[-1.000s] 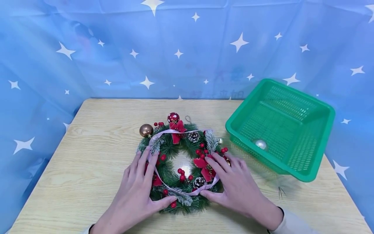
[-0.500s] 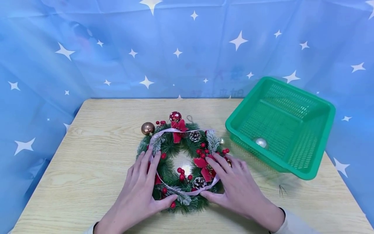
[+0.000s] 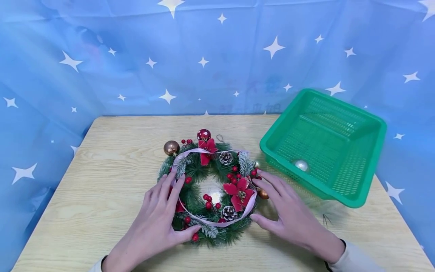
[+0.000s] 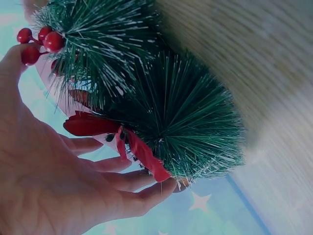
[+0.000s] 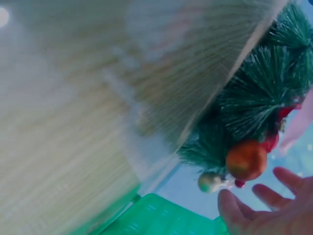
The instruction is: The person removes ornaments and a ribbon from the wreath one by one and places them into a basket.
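Observation:
A green wreath (image 3: 198, 232) lies on the table, trimmed with red flowers (image 3: 239, 194), red berries (image 3: 208, 205), pine cones (image 3: 229, 213) and baubles. A pale pink ribbon (image 3: 250, 206) loops over its top. My left hand (image 3: 154, 216) touches the wreath's left side, fingers loosely spread and thumb near the front; in the left wrist view its fingertips lie by a red flower (image 4: 93, 125). At the wreath's right edge, my right hand (image 3: 292, 215) has its fingers spread and holds nothing. A copper bauble (image 5: 246, 160) shows near its fingertips in the right wrist view.
A green plastic basket (image 3: 368, 170) stands at the right of the table (image 3: 112, 170), with a silver ball (image 3: 301, 165) inside. A small dark sprig (image 3: 326, 220) lies before the basket. A blue starry cloth (image 3: 190, 49) hangs behind.
My right hand has drawn back to the right off the wreath, uncovering the red flower and copper bauble. My left hand keeps its place on the left side, barely shifted.

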### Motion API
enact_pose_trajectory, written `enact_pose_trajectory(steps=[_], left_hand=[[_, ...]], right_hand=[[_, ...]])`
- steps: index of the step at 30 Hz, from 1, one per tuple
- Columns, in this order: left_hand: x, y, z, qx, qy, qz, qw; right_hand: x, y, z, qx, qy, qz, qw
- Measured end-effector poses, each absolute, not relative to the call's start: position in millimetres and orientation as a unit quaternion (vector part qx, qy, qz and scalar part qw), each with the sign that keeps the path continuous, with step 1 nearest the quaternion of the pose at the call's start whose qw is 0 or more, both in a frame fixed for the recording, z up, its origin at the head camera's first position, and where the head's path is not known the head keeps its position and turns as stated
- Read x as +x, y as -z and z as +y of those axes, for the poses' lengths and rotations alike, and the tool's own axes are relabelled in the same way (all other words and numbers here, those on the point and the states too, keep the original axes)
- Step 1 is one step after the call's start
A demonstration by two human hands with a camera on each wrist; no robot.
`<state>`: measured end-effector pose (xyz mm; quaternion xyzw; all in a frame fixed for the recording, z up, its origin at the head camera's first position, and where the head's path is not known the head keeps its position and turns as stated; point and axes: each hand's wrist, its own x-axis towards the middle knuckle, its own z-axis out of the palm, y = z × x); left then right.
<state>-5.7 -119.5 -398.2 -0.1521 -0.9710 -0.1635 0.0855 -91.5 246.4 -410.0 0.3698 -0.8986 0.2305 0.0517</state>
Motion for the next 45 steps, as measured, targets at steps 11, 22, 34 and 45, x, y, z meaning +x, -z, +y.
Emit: enact_pose_trajectory(steps=[11,22,34,45], left_hand=[[-6.6,397.4,-120.6,-0.149,0.160,-0.973,0.079],[-5.9,398.8,-116.6,-0.121,0.177,-0.975,0.057],[-5.5,400.7,-113.0,-0.111,0.183,-0.975,0.057],[-5.4,401.2,-111.0,-0.108,0.177,-0.977,0.055]], right_hand=[[-101.0,412.8,253.6,0.336,-0.303,-0.889,0.074],[-106.8,416.2,253.4,0.375,-0.335,-0.860,0.085],[-106.2,409.2,253.0,0.378,-0.368,-0.845,0.085],[-113.4,387.8,251.0,0.379,-0.366,-0.843,0.111]])
